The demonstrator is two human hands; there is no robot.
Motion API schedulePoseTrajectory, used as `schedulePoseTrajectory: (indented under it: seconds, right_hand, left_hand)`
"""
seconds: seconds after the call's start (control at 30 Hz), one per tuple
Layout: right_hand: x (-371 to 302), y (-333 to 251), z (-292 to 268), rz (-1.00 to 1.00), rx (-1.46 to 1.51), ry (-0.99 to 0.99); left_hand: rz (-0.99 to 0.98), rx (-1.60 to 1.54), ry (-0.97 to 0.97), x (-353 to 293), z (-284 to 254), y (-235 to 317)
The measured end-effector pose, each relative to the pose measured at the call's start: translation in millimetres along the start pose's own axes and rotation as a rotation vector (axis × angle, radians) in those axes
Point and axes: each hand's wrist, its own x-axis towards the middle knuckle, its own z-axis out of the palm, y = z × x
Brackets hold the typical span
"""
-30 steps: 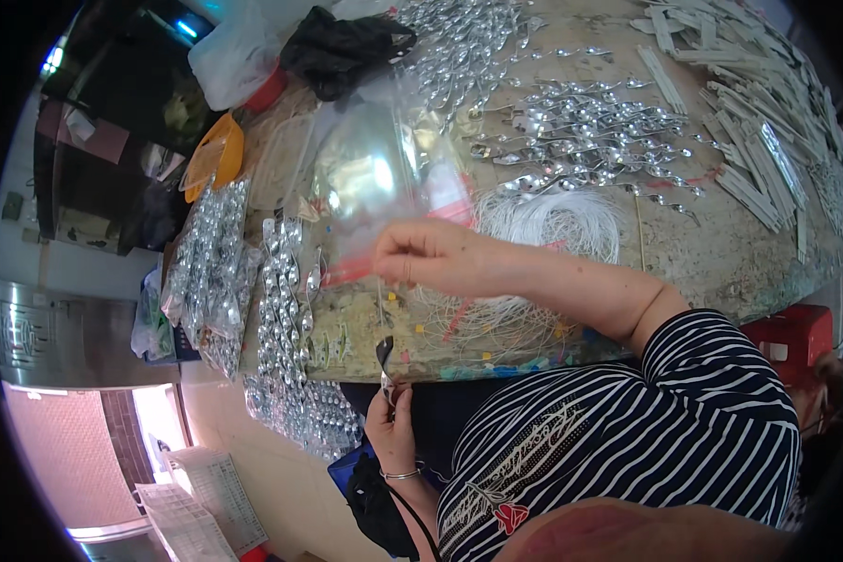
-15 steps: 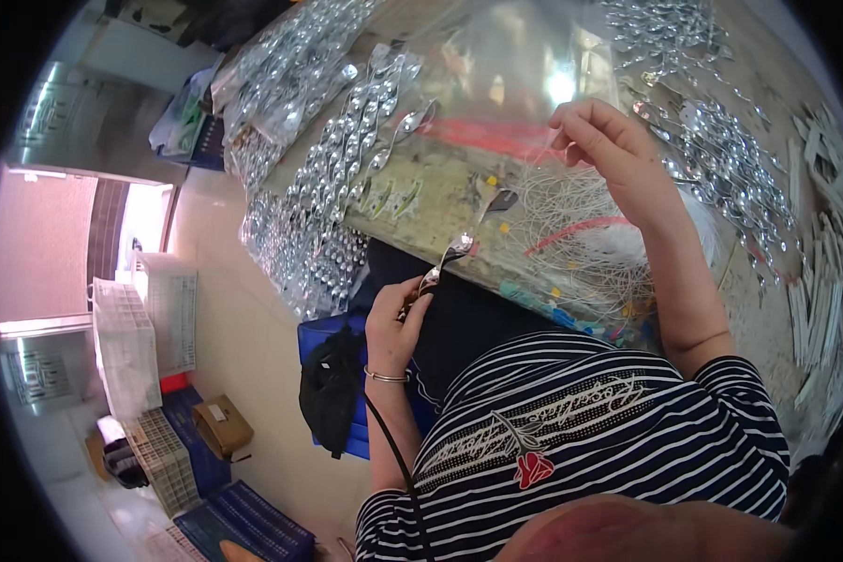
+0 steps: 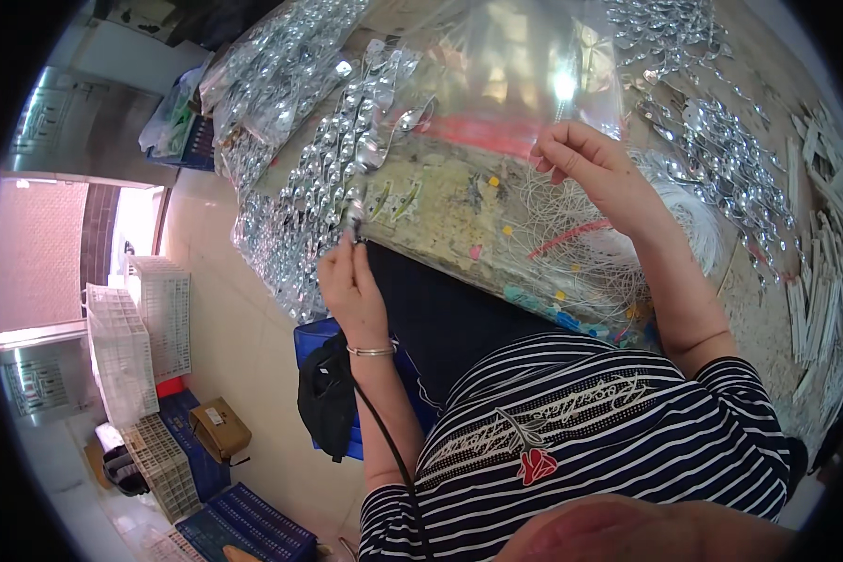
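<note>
My left hand [image 3: 354, 288] is closed at the near left table edge, its fingertips pinching the lower end of a shiny silver twisted strip [image 3: 354, 212]. That strip lies against a row of similar silver spiral strips [image 3: 320, 178], so its upper part is hard to separate from them. My right hand [image 3: 598, 173] hovers over the table with thumb and fingers pinched together. What it pinches is too thin to make out. Its fingertips are beside the red band of a clear plastic bag [image 3: 496, 84] and above a tangle of thin white string [image 3: 557, 225].
Bagged silver spirals [image 3: 272, 75] pile up at the far left, and more loose spirals [image 3: 721, 150] lie at the right. White strips [image 3: 820, 281] are stacked at the right rim. Plastic crates [image 3: 122, 347] and a cardboard box [image 3: 220, 429] stand on the floor to the left.
My left hand has moved left with the silver twisted strip, from in front of the table to the row of spirals. My right hand has shifted slightly left and nearer, still pinched.
</note>
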Motion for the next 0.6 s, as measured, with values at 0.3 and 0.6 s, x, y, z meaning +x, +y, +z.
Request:
schedulePoseTrajectory:
  seconds: [0.3, 0.6]
  right_hand:
    - [-1, 6, -8, 0.060, -0.032, 0.003]
    - [-14, -8, -78, -0.048, -0.634, 0.211]
  left_hand:
    - [0.126, 0.208, -0.004, 78, 25, -13]
    - [0.275, 0.306, -0.012, 70, 38, -14]
